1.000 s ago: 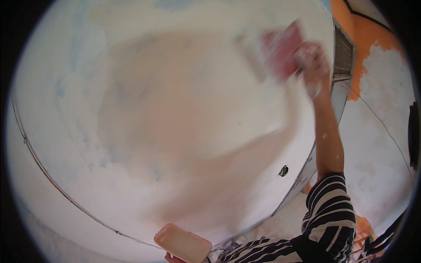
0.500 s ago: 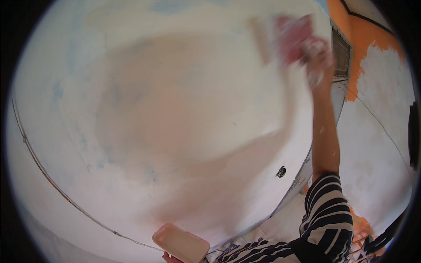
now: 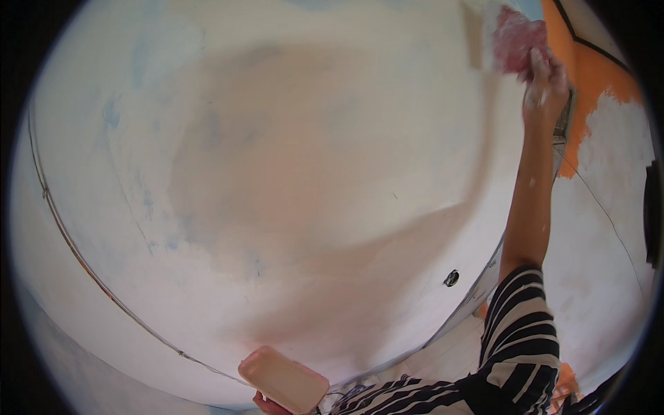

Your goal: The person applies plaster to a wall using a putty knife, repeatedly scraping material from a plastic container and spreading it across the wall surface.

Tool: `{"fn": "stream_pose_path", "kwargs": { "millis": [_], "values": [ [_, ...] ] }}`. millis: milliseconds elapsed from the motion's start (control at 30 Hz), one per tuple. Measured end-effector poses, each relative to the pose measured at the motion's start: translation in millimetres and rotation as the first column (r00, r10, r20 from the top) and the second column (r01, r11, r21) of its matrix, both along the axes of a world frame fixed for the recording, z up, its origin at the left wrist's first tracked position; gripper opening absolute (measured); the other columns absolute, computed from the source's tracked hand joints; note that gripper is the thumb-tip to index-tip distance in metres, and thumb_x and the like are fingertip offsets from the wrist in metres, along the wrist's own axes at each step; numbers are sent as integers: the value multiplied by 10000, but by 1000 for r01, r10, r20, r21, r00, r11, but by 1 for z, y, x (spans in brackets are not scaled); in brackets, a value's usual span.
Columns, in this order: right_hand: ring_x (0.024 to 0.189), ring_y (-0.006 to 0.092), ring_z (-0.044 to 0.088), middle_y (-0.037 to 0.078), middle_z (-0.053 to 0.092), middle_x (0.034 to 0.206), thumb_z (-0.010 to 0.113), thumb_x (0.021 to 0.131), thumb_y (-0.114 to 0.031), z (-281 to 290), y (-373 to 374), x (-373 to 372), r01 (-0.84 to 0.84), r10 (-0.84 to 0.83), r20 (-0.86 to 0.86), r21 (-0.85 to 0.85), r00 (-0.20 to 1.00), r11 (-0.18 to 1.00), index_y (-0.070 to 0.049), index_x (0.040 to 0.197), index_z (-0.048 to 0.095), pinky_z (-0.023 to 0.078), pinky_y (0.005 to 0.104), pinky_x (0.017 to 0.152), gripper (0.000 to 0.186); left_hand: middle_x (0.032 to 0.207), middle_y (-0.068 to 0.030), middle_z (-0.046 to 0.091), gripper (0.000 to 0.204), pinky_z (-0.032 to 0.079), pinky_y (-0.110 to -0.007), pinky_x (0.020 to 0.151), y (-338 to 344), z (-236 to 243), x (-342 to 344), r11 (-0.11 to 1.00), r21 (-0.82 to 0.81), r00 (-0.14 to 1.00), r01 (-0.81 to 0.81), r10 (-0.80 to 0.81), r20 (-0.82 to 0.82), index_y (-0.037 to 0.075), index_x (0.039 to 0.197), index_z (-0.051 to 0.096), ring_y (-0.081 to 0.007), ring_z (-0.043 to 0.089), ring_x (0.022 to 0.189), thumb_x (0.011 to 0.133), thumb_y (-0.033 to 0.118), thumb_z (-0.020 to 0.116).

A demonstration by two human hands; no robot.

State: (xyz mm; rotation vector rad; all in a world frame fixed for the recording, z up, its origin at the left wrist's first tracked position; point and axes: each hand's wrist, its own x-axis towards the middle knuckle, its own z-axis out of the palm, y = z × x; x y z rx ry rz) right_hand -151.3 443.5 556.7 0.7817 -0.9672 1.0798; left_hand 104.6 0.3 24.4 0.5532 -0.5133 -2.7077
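Note:
High up at the right, my right hand [image 3: 545,81] grips a flat reddish putty spreader [image 3: 517,43] smeared with white. The spreader's blade is against or very close to the wall [image 3: 360,159]; which, I cannot tell. White smudges mark the fingers and forearm. Low in the middle, my left hand [image 3: 268,405] holds a shallow rectangular tub [image 3: 285,382] with rounded corners and a pale cream inside. Only a few fingers show at the tub's lower left; the rest of that hand is hidden beneath it. The wall is whitish, with blue patches showing through.
A thin cable [image 3: 97,278] runs along the wall at the left and bottom. A round dark hole [image 3: 451,278] sits in the wall at the lower right. Beyond the wall's right edge stand a dark frame [image 3: 561,128] and a partly orange, partly whitish wall [image 3: 603,72].
My right hand has moved up and right with the spreader, toward the wall's upper right edge. The left hand and tub stay nearly in place. The view has shifted slightly.

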Motion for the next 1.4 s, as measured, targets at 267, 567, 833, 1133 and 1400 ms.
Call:
{"fn": "stream_pose_path", "kwargs": {
  "millis": [267,567,833,1133,1400],
  "values": [
    [707,73,568,26,615,907,621,918,-100,-80,-145,30,-235,37,421,431,907,871,-12,1055,593,470,201,610,165,1290,-183,557,691,446,-569,965,9,29,-3,1000,-29,999,4,-5,-36,52,1369,454,-393,546,1165,865,514,353],
    [624,100,570,70,644,790,629,919,-133,-28,-90,51,70,-73,182,20,981,997,20,1014,581,451,220,566,186,1287,-184,559,684,453,-569,957,6,21,0,999,-41,1000,17,-18,-23,50,1365,458,-393,548,1163,867,506,348],
    [659,81,562,-4,594,779,626,912,-103,-53,-120,24,-327,121,522,324,844,888,-42,1034,582,464,217,571,143,1286,-185,559,673,455,-568,956,11,47,-6,998,-60,992,33,-40,-121,53,1362,460,-392,548,1161,866,493,349],
    [666,98,577,60,640,842,655,910,-152,19,76,-16,34,-28,41,-144,999,989,10,1026,580,455,234,583,213,1331,-165,521,711,420,-543,1006,23,66,-16,998,-55,994,39,-44,-100,72,1391,424,-374,515,1203,862,540,349],
    [899,109,604,45,615,994,631,910,-97,-95,-51,-4,-383,180,557,272,811,883,-40,1129,564,516,260,722,236,1281,-129,544,690,453,-513,959,32,49,-27,985,-90,935,148,-169,-311,82,1368,436,-318,539,1154,868,557,402]
  ]
}}
